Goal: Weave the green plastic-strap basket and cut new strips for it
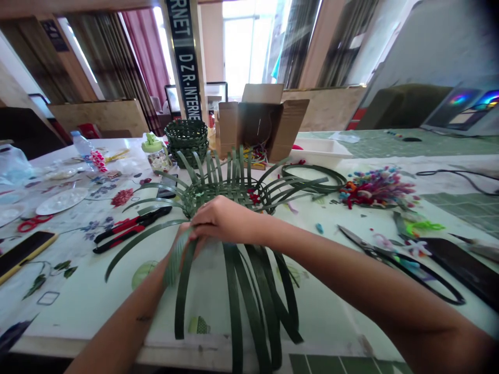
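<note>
A half-woven basket (226,193) of flat dark green strips sits in the middle of the table, its loose strip ends fanning out all round. At its near left rim my right hand (214,218) is closed, fingertips pinched on a green strip (186,288) that hangs down towards me. Right beside it, my left hand (197,246) is closed at the same edge of the basket, partly hidden by the right hand and by strips. Several long strips (249,306) droop over the near table edge. Small red pieces (254,196) show inside the basket.
Red-handled pliers (132,228) and a phone (25,254) lie left. Large scissors (401,262), coiled strips (315,177) and colourful fuzzy stems (378,189) lie right. Behind stand a finished-looking green basket (187,140), a lidded jar (156,154) and an open cardboard box (288,130).
</note>
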`<state>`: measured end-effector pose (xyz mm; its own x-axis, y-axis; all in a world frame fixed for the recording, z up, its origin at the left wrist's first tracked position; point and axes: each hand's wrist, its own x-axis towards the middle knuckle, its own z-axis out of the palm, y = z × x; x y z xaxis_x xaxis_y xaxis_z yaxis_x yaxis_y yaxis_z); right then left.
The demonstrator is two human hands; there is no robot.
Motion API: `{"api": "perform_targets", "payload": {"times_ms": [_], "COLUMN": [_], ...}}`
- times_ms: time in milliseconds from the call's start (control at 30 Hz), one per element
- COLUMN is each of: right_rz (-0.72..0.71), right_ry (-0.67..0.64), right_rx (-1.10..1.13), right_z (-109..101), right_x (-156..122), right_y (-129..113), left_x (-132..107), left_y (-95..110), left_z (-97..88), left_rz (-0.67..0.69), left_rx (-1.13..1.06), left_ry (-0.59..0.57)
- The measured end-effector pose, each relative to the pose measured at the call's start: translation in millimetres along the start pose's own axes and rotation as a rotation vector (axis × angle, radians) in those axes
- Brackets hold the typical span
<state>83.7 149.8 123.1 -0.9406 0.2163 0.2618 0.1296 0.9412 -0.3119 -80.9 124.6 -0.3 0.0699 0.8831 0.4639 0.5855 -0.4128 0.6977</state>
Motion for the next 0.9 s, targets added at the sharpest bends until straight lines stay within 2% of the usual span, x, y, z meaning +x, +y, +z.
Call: {"api": "perform_targets", "payload": {"times_ms": [67, 100, 167, 267, 367, 467, 533, 700, 800, 900], "right_rz": [0.036, 0.088, 0.243, 0.428, 0.468, 0.449, 0.432, 0.410, 0.463, 0.495], "right_ry": [-0.012, -0.010, 0.034, 0.066, 0.095, 0.147, 0.148, 0.126, 0.087, 0.023], "right_rx": [0.130, 0.104, -0.075, -0.258, -0.313, -0.373, -0.379, -0.309, -0.255, -0.152], "right_z": [-6.7, -8.4, -6.3, 10.1, 31.5, 44.8, 48.0, 43.8, 31.1, 10.7], "right_x": [-20.7, -32.7, -57.0, -86.9, -102.0, -104.7, -104.5, -105.5, -102.4, -94.8], "right_y": [7.3, 9.8, 12.2, 9.7, 3.7, -1.3, -2.9, -1.1, 7.3, 25.0], "left_x": [0.5, -0.2, -3.5, -10.6, -16.3, -19.9, -22.0, -23.5, -18.8, -11.2], "left_y": [7.0, 10.3, 14.3, 13.0, 8.7, 9.7, 13.6, 22.5, 23.2, 23.1], "left_z": [0.7, 0.7, 0.6, 0.7, 1.6, 2.2, 2.4, 4.3, 4.3, 1.5], "left_rz": [0.077, 0.126, 0.235, 0.402, 0.570, 0.690, 0.692, 0.572, 0.517, 0.399], "left_rx": [-0.023, -0.029, -0.015, 0.086, 0.208, 0.285, 0.335, 0.389, 0.320, 0.203], "left_ry": [-0.063, -0.093, -0.133, -0.168, -0.187, -0.136, -0.081, 0.010, 0.051, 0.023]}}
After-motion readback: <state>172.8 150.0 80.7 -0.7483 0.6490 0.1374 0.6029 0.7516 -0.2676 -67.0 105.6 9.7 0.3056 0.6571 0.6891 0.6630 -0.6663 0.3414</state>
